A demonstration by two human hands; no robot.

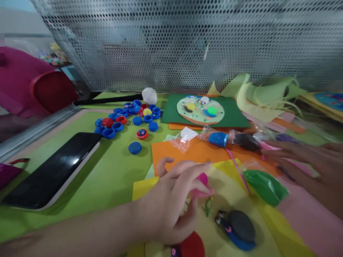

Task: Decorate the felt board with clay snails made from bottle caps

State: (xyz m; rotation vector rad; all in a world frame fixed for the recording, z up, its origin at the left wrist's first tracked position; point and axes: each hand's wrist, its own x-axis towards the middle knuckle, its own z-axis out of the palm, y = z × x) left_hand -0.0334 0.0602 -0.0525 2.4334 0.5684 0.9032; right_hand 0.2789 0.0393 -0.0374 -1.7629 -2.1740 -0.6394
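My left hand (174,200) reaches in from the lower left, its fingers closed round a pink clay piece (203,179) that they partly hide. It is over a pale yellow disc (217,233) on yellow sheets. On this disc sit a snail-like clay figure (238,228) with a dark round shell and blue body, and a red round piece (192,246) cut off by the lower edge. My right hand (313,167), blurred, stretches its fingers over clay packets at the right, nearest a pink packet (268,145). A green clay packet (265,187) lies nearby.
Blue and red bottle caps (118,126) lie at the left behind a black phone (56,171). A decorated disc (200,110) rests on green card (171,110). Blue clay (218,139) and dark clay (245,141) packets lie on orange paper (171,153). A perforated metal panel (187,46) stands behind.
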